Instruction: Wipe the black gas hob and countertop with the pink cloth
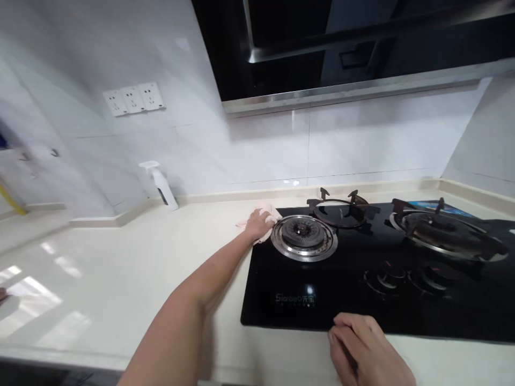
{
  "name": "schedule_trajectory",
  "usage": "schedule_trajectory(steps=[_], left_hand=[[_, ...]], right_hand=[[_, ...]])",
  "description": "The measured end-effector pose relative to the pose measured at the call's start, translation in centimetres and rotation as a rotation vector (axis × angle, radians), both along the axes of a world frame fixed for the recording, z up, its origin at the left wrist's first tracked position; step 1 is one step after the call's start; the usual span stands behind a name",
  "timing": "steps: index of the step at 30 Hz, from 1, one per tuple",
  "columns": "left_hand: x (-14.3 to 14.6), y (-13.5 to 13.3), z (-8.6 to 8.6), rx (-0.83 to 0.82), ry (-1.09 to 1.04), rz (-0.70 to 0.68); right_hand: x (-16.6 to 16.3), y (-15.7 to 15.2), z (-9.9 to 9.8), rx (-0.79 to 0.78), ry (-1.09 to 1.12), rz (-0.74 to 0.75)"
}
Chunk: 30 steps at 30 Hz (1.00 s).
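My left hand reaches across the cream counter and is closed on a pale pink cloth, pressed down at the back left corner of the black glass hob. The cloth lies right beside the left burner ring. A loose black pan support sits on the glass behind that burner. My right hand rests on the counter at the hob's front edge, fingers curled under, holding nothing that I can see.
A white spray bottle stands against the tiled wall at the left. The right burner keeps its pan support. Two knobs sit near the hob's front. An extractor hood hangs overhead. Wall sockets are above the counter.
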State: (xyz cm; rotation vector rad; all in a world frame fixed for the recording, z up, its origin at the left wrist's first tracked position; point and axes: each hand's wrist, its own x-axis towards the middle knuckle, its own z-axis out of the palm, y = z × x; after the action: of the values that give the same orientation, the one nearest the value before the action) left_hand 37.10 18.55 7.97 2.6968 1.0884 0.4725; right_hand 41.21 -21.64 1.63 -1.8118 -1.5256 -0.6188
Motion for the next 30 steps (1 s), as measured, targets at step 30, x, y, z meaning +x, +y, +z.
schedule_trajectory(steps=[30], left_hand=[[-20.4, -23.1, 2.2, -0.206, -0.12, -0.588]], right_hand=[[-3.5, 3.3, 4.8, 0.035, 0.287, 0.246]])
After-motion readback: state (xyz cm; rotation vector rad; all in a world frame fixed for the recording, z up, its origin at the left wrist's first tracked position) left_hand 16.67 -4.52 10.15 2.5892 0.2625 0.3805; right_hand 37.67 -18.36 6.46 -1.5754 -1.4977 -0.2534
